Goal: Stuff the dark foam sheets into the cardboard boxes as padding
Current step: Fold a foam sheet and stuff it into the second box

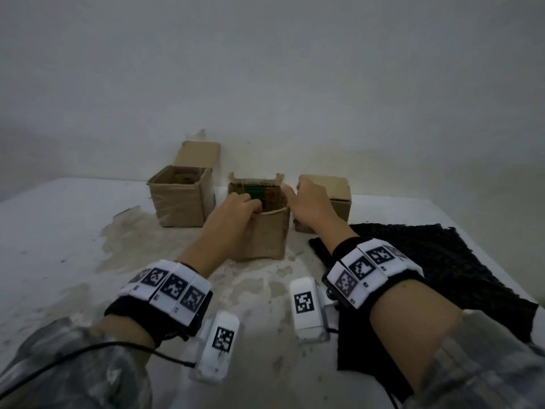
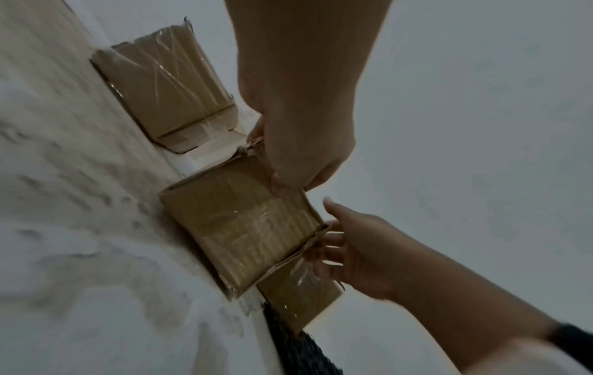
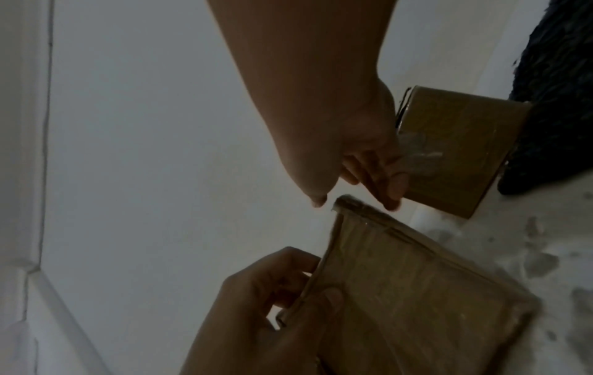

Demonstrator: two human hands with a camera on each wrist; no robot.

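Dark foam sheet [image 1: 436, 270]: flat on white table [image 1: 59, 231], right of boxes.
Middle box [image 1: 269, 234]: open, between left box [image 1: 180, 202] and right box [image 1: 339, 199].
Left hand [image 1: 236, 214]: thumb and fingers clamp its near wall.
Right hand [image 1: 309, 199]: fingers apart, at its right rim.

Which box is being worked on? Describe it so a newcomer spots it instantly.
Three cardboard boxes line the wall at the back of the white table. It is the middle box, open-topped with colourful contents. Unlike its neighbours, the left hand grips its near rim and the right hand hovers over it.
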